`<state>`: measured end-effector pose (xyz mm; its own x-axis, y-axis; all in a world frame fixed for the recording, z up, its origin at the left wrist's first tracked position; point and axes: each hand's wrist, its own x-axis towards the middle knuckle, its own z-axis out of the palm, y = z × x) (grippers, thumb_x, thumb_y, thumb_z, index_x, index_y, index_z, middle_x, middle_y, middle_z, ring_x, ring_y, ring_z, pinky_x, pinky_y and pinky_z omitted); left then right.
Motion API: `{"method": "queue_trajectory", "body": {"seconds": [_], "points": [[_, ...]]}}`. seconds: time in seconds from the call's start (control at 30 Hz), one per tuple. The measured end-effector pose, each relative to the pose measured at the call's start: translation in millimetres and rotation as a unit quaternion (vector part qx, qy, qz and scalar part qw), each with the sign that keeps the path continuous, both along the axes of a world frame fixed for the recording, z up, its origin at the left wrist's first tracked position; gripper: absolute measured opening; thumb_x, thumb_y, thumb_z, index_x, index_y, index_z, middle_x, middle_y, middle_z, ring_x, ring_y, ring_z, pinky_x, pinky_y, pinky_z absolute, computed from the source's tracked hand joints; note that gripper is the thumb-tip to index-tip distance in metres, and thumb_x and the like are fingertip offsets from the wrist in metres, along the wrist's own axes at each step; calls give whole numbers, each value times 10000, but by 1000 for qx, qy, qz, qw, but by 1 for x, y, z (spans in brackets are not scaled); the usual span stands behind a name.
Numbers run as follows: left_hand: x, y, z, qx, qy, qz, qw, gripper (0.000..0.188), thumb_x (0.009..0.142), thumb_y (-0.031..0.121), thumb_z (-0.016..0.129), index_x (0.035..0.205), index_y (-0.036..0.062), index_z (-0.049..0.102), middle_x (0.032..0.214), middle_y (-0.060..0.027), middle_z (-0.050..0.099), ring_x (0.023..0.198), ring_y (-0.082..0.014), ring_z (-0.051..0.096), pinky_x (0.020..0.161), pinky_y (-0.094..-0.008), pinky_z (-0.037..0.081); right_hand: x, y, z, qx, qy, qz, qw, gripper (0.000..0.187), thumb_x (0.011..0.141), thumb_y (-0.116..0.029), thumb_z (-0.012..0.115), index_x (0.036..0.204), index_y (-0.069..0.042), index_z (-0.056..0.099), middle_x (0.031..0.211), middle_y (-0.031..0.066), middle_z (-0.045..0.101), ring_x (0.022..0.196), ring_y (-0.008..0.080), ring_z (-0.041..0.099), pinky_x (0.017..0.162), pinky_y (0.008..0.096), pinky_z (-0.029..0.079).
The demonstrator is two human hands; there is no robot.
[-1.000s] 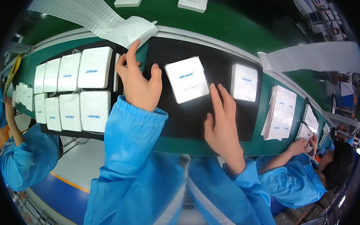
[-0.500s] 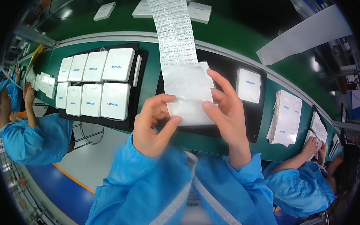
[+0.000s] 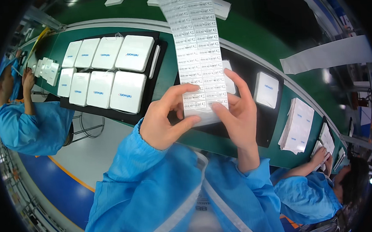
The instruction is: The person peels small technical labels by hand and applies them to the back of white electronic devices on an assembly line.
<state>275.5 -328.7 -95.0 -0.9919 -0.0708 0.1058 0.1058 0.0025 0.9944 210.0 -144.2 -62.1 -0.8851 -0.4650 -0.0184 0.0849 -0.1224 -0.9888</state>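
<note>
Between my hands a long strip of white printed labels hangs over the table and runs away toward the far side. Two columns of small labels cover it, and its near end is a blank, shiny backing. My left hand pinches the strip's left edge between thumb and fingers. Across from it, my right hand grips the right edge, its thumb lying on the lowest label and the index finger raised. Partly hidden behind the strip, a white box lies on a black mat.
Several white boxes stand in two rows on a black tray at left. Another white box lies at right, beside a stack of printed sheets. Co-workers in blue sit at both sides. A white strip spans the far right.
The printed labels have moved down toward me between my hands, so less blank backing shows. The whole view has shifted slightly; both hands keep their hold on the strip.
</note>
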Motion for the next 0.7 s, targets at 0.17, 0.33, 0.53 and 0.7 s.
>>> {"method": "queue_trajectory", "body": {"seconds": [0.17, 0.33, 0.53, 0.7], "points": [[-5, 1, -1, -32, 34, 27, 999, 540, 798, -4, 789, 1311, 16, 619, 939, -103, 724, 752, -128, 607, 708, -270, 516, 4, -7, -4, 5, 45, -38, 998, 684, 930, 112, 595, 1538, 14, 297, 1181, 259, 698, 1143, 243, 677, 968, 339, 542], [-6, -2, 3, -53, -13, 34, 998, 426, 794, -1, 800, 1207, 11, 700, 921, -97, 719, 723, -111, 579, 679, -260, 513, 4, -5, -3, 38, 78, -37, 996, 693, 931, 115, 597, 1542, 9, 288, 1184, 250, 700, 1144, 246, 676, 957, 338, 552], [-9, -4, 10, 50, -53, 32, 997, 360, 815, -36, 777, 1168, -39, 708, 1014, -90, 739, 917, -117, 650, 774, -268, 514, 2, -3, -3, 32, 97, -27, 994, 711, 921, 129, 595, 1544, 10, 273, 1189, 250, 700, 1138, 247, 680, 959, 335, 550], [-9, -5, 20, -79, -18, 53, 995, 201, 803, -18, 788, 1003, 1, 773, 955, -104, 733, 824, -150, 668, 733, -267, 518, 0, -1, -5, 12, 49, -30, 998, 706, 895, 122, 627, 1524, 1, 333, 1219, 232, 672, 1134, 240, 674, 953, 338, 545]]}}
